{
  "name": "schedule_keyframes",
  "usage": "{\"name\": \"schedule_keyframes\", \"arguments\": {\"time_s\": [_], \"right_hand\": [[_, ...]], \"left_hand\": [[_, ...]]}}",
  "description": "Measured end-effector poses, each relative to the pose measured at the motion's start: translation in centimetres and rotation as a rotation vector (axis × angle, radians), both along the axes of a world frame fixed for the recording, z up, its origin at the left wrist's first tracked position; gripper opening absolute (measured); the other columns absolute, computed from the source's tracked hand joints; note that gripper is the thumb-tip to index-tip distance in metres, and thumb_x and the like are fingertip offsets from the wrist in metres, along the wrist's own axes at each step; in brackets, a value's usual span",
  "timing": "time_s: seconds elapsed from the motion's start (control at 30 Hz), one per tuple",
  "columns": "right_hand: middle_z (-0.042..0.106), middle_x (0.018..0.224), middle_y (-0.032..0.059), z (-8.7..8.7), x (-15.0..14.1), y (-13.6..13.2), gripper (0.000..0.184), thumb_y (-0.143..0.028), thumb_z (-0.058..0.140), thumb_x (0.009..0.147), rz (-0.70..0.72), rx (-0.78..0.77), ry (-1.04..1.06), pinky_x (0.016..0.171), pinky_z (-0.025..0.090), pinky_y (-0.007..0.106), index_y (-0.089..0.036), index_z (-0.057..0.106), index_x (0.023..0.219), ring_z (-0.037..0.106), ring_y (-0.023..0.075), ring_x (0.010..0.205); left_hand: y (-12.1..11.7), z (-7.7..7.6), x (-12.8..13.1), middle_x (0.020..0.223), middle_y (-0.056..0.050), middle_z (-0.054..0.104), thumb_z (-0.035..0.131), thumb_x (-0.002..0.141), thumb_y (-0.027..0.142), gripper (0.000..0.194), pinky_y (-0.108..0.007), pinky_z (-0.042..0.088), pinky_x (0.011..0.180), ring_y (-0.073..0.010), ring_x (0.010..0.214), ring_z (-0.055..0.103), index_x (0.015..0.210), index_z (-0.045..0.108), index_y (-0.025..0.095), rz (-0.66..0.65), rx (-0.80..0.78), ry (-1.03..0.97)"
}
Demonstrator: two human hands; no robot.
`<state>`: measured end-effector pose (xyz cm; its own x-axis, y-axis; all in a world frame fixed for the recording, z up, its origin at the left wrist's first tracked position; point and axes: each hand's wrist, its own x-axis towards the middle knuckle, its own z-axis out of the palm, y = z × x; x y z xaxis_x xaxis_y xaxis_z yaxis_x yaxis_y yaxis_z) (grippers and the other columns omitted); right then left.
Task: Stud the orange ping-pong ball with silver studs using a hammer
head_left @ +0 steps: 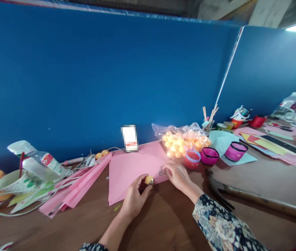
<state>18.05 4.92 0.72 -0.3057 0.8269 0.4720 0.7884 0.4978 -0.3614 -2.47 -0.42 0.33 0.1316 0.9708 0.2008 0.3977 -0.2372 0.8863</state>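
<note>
My left hand [134, 198] is closed round a small yellow-orange ball [149, 180], gripped between thumb and fingers. A shiny silvery spot shows on the ball's right side. Close by on the right, my right hand [178, 174] has its fingertips pinched together at a cluster of tiny silvery metal pieces [161, 171]. Whether a piece is between those fingertips is too small to tell. The cluster lies on pink paper sheets [134, 164], which spread over the brown table behind both hands.
Behind my right hand lie a clear bag of orange balls [179, 143], a red cup [192, 159] and magenta fabric rings [209, 156]. A hammer [257, 200] rests at right. Pink strips [85, 184], a plastic bottle [40, 164] and a paper cup [9, 181] occupy the left. A blue panel [98, 76] stands behind.
</note>
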Motion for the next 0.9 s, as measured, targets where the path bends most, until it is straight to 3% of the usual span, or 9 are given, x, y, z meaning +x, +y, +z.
{"name": "schedule_keyframes", "arguments": {"time_s": [0.27, 0.5, 0.9], "right_hand": [[0.062, 0.085, 0.0036, 0.4, -0.7, -0.5, 0.017, -0.011, 0.048, 0.080, 0.111, 0.008, -0.014, 0.076, 0.041, 0.028, -0.021, 0.062, 0.084, 0.054, 0.0182, 0.086], [0.063, 0.096, 0.0080, -0.5, 1.0, 0.8, 0.027, -0.008, 0.045, 0.079, -0.222, 0.013, 0.023, 0.079, 0.043, 0.031, -0.019, 0.058, 0.098, 0.055, 0.0218, 0.092], [0.061, 0.084, 0.0056, -0.2, 0.2, 0.6, 0.023, -0.005, 0.046, 0.076, -0.141, -0.043, -0.029, 0.075, 0.043, 0.029, -0.020, 0.063, 0.082, 0.054, 0.0198, 0.083]], "left_hand": [[0.0, 0.1, 0.0, 0.104, -0.006, 0.063, 0.053, 0.077, 0.031, 0.035, -0.033, 0.046, 0.083, -0.0191, 0.092, 0.059, 0.110, 0.052, 0.019, 0.003, -0.010, 0.023], [0.2, 0.0, -0.1, 0.102, -0.007, 0.064, 0.052, 0.077, 0.032, 0.035, -0.033, 0.047, 0.081, -0.0195, 0.089, 0.061, 0.110, 0.053, 0.020, -0.002, -0.016, 0.007], [0.4, -0.5, -0.1, 0.101, -0.007, 0.064, 0.052, 0.077, 0.031, 0.034, -0.033, 0.047, 0.082, -0.0200, 0.090, 0.061, 0.109, 0.054, 0.019, -0.001, -0.004, -0.011]]}}
